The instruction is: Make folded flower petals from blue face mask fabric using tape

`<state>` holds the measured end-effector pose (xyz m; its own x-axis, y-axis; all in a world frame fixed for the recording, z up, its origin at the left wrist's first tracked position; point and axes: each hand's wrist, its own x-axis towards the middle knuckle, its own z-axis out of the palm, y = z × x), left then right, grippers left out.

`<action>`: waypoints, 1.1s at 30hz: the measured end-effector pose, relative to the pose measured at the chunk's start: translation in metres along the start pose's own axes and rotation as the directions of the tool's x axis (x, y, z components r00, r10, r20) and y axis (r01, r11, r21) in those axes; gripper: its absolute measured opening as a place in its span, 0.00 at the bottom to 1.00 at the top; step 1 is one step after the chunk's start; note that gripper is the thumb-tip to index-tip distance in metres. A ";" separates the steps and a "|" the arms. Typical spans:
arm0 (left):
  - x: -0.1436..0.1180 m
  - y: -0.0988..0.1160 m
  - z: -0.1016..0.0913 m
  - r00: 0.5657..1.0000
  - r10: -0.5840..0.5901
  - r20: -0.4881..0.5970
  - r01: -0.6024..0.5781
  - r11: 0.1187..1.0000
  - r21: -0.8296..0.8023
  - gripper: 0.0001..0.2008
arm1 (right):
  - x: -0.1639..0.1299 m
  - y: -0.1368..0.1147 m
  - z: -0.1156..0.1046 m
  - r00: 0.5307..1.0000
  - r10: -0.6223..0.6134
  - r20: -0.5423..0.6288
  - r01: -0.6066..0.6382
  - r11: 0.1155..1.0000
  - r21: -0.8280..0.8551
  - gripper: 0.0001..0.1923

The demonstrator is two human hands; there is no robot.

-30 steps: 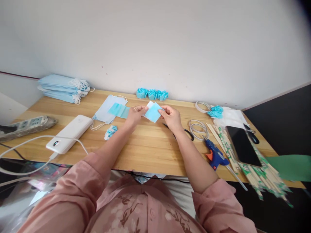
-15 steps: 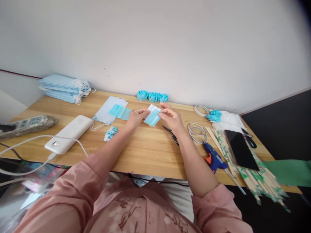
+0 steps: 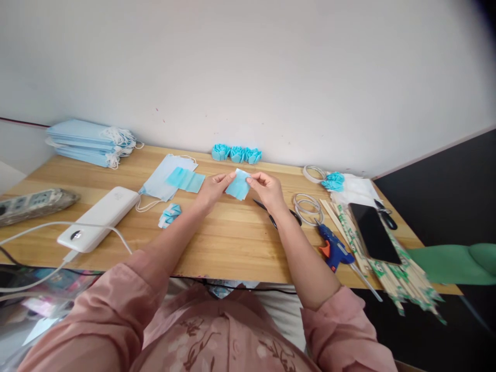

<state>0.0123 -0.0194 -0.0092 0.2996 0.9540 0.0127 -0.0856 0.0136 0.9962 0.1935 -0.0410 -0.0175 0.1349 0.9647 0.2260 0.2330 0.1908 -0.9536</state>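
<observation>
A small piece of blue mask fabric [image 3: 237, 186] is held up between my two hands over the middle of the table. My left hand [image 3: 213, 189] pinches its left edge, and my right hand [image 3: 267, 190] grips the upper right corner between thumb and fingers. Another blue fabric strip [image 3: 186, 179] lies just left of my left hand, partly over flat face masks [image 3: 165, 173]. Nearer me is a small folded blue-and-white piece [image 3: 169, 215]. Black-handled scissors [image 3: 267, 211] lie under my right wrist, partly hidden. Three blue fabric flowers [image 3: 237, 154] stand in a row by the wall.
On the left are a mask stack [image 3: 91, 142], a white power bank [image 3: 98, 219] with its cable and a power strip [image 3: 36, 205]. To the right lie tape rolls [image 3: 309, 209], a blue glue gun [image 3: 334, 247], wrapped chopsticks [image 3: 403, 284], a phone [image 3: 374, 232] and another blue flower [image 3: 333, 181].
The fabric piece, spread with a white part showing, now appears folded smaller and blue. My right hand's fingers have closed in on it. The whole view has shifted slightly.
</observation>
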 end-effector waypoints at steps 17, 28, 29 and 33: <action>0.005 -0.013 0.001 0.998 -0.008 0.068 0.005 0.999 0.052 0.09 | 0.000 -0.039 -0.015 0.983 -0.154 -0.103 0.140 0.981 -0.134 0.16; 0.012 -0.015 -0.003 0.995 0.009 -0.099 0.002 0.994 0.107 0.04 | 0.022 -0.078 -0.045 0.956 -0.293 -0.012 0.276 0.910 -0.309 0.15; 0.014 -0.015 -0.004 0.991 0.006 -0.132 0.004 0.997 0.073 0.04 | 0.021 -0.077 -0.042 0.959 -0.283 -0.016 0.266 0.917 -0.297 0.16; 0.019 -0.015 -0.010 0.974 -0.009 -0.228 -0.001 0.999 -0.046 0.06 | 0.014 -0.073 -0.033 0.976 -0.213 -0.055 0.208 0.974 -0.089 0.23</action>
<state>0.0096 0.0013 -0.0248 0.0755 0.9970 -0.0166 -0.1297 0.0263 0.9912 0.2106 -0.0476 0.0617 0.1349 0.8906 0.4343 0.3404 0.3700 -0.8644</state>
